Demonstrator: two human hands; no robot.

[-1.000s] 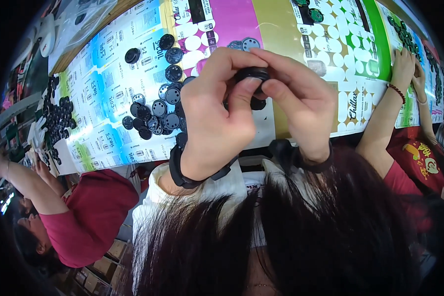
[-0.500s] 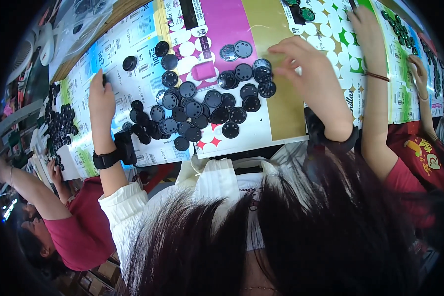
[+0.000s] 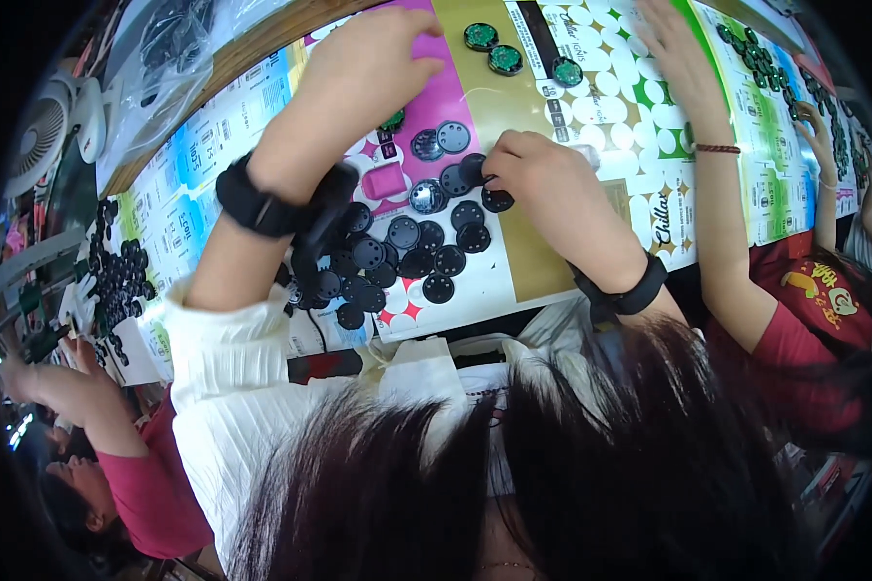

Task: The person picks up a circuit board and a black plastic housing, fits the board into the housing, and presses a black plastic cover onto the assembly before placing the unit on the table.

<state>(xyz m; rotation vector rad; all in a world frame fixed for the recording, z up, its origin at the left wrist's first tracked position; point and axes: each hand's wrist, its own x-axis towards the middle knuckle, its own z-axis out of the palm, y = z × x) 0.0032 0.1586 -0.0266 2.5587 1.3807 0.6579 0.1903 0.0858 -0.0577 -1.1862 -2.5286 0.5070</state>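
Note:
My left hand point(image 3: 383, 53) reaches over the far part of the magenta strip, its thumb and forefinger apart with nothing visible between them. A green-faced disc point(image 3: 390, 122) shows beside that wrist. My right hand point(image 3: 543, 179) has its fingertips closed on a black disc point(image 3: 497, 200) at the right end of the pile. Several round black discs with small holes point(image 3: 404, 232) lie heaped and overlapping between my arms; my left forearm hides part of them. A pink rectangular block point(image 3: 384, 181) rests just beyond the heap.
Green-faced discs point(image 3: 505, 60) lie at the far side of the printed sheets point(image 3: 543, 247). At the right is a co-worker's arm point(image 3: 712, 116). More black discs point(image 3: 121, 266) lie at the left, near another person. Clear plastic bags point(image 3: 170, 77) and a fan point(image 3: 44, 131) are at the far left.
My left hand has swung from the left side to the far middle. My right hand has come in from the right onto the discs. The view has shifted slightly.

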